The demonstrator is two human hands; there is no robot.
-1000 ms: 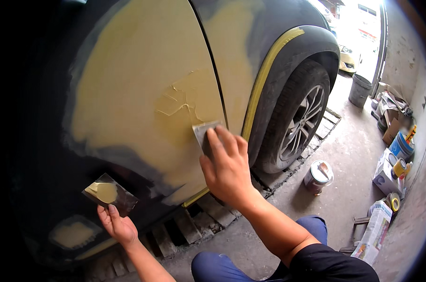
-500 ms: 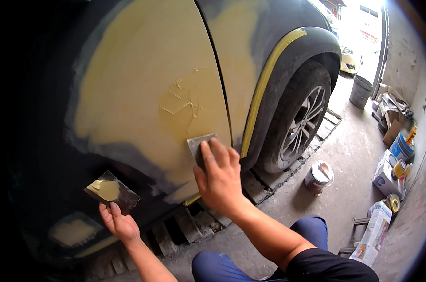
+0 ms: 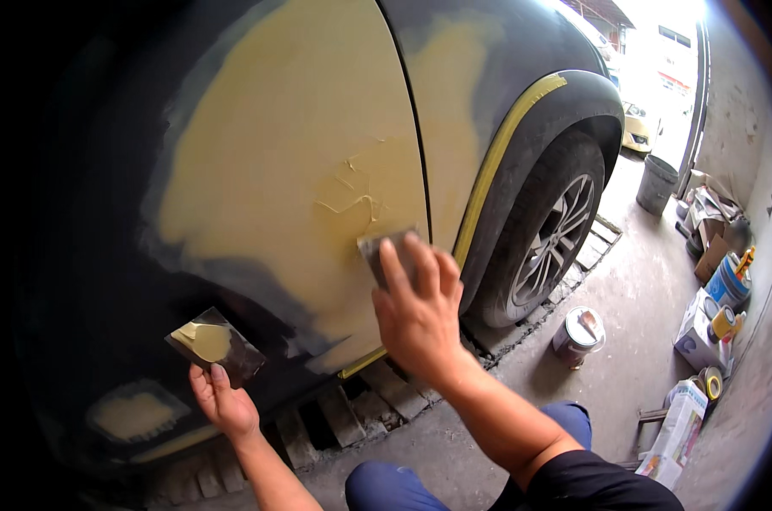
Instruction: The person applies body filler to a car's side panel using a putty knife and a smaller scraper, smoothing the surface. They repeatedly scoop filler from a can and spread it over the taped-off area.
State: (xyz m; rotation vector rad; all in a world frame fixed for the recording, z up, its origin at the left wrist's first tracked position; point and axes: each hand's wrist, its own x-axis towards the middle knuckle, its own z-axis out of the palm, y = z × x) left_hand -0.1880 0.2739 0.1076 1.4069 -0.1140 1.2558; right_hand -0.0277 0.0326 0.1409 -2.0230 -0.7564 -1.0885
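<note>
Grey scraper (image 3: 374,256) points to eleven o'clock, half-spread right hand (image 3: 421,328) gripping; left hand (image 3: 227,407) pinches a puttied plate (image 3: 243,358), long axis ten to four o'clock.

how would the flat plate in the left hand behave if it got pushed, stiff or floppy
The flat plate is probably stiff: it shows no visible sag, though the left hand grips it near one edge. Looking thin and held one-handed, it may be light. The yellow putty sits in a thick mound, so it would likely cling rather than run.
</note>
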